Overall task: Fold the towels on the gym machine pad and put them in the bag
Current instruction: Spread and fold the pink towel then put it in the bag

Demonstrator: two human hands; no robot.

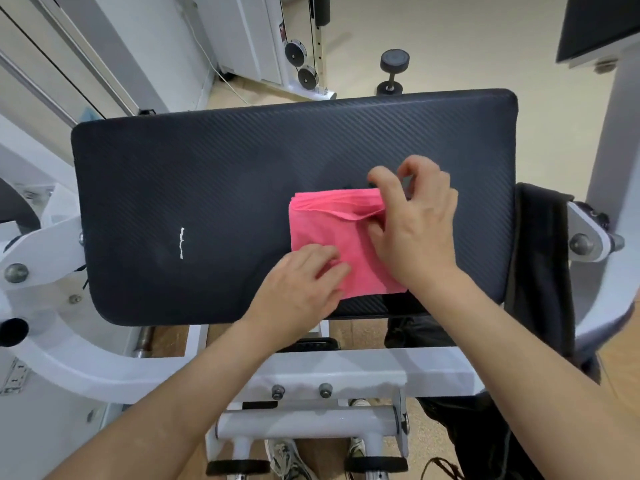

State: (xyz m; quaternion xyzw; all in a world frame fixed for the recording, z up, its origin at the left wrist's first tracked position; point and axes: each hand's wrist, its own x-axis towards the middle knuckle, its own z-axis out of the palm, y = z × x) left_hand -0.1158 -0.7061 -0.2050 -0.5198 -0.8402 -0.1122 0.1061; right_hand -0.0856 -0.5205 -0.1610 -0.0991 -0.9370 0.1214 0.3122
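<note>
Fingers of right hand (417, 225) pinching pink towel (332, 233) (folded), left hand (301, 285) flat

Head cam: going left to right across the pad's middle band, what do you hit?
White frame bracket → white mark on the black pad → pink towel → right hand pinching the towel's right edge → dark cloth hanging off the pad's right end → white pivot bracket.
</note>
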